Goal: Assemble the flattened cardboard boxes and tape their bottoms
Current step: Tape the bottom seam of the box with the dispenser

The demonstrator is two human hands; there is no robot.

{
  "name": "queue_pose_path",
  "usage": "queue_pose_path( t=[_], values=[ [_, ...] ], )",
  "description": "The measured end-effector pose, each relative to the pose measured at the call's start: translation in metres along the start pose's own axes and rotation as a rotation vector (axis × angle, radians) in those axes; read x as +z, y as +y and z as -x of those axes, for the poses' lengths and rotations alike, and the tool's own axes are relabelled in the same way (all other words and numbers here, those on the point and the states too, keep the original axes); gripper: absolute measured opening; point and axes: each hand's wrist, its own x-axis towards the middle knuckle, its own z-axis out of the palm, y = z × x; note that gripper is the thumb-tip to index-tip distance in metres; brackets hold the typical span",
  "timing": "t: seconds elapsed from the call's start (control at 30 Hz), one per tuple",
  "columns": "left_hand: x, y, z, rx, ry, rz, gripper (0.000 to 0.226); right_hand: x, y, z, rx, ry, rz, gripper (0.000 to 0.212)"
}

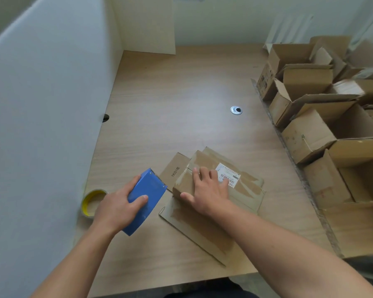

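A wooden desk (170,93) carries a crowd of open cardboard boxes (323,125) along its right edge, while one cardboard box (246,190), bottom up with its loose flaps splayed on the desktop, sits near the front edge. The right hand (207,190) presses flat on that box with straight, spread fingers, beside a white shipping label (228,175). Just to its left, the left hand (116,207) grips a blue tape dispenser (146,196), and a yellow-cored tape roll (93,202) lies at the desk's left edge.
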Motion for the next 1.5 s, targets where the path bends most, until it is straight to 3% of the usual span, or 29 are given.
queue_pose_path(
  t=[0.2, 0.3, 0.4, 0.47, 0.57, 0.7, 0.8, 0.93, 1.07, 1.3, 1.4, 1.5],
  values=[
    [-0.010, 0.001, -0.005, 0.012, 0.062, 0.027, 0.066, -0.016, 0.016, -0.006, -0.269, -0.154, 0.105, 0.075],
    [-0.014, 0.002, -0.003, 0.049, 0.084, -0.014, 0.062, -0.015, 0.018, -0.004, -0.249, -0.200, 0.012, 0.072],
    [-0.014, 0.000, 0.000, 0.062, 0.106, -0.052, 0.061, -0.006, 0.001, 0.005, -0.088, -0.129, -0.096, 0.078],
    [-0.012, -0.002, 0.002, 0.064, 0.122, -0.069, 0.061, 0.002, -0.010, 0.008, -0.056, -0.046, -0.061, 0.071],
    [-0.010, -0.004, 0.002, 0.100, 0.141, -0.091, 0.061, 0.006, -0.006, 0.005, -0.125, -0.011, -0.035, 0.059],
    [-0.009, -0.003, 0.001, 0.172, 0.156, -0.098, 0.065, 0.006, 0.038, 0.002, -0.268, -0.029, -0.059, 0.063],
    [-0.008, 0.000, 0.000, 0.270, 0.182, -0.116, 0.064, 0.007, 0.074, 0.003, -0.322, -0.026, -0.094, 0.067],
    [-0.002, 0.005, 0.002, 0.436, 0.170, -0.029, 0.066, 0.011, 0.094, 0.003, -0.329, 0.102, -0.203, 0.060],
    [0.001, 0.012, -0.002, 0.642, 0.195, -0.160, 0.063, 0.013, 0.091, -0.006, -0.329, 0.072, -0.112, 0.065],
    [0.003, 0.014, -0.015, 0.974, 0.284, -0.350, 0.050, 0.004, 0.101, -0.004, -0.518, -0.093, 0.007, 0.069],
    [0.004, 0.015, -0.016, 1.062, 0.343, -0.399, 0.052, -0.018, 0.091, -0.002, -0.488, -0.117, -0.224, 0.059],
    [0.001, 0.016, -0.016, 1.124, 0.359, -0.406, 0.054, -0.046, 0.080, 0.002, -0.422, 0.007, -0.617, 0.058]
  ],
)
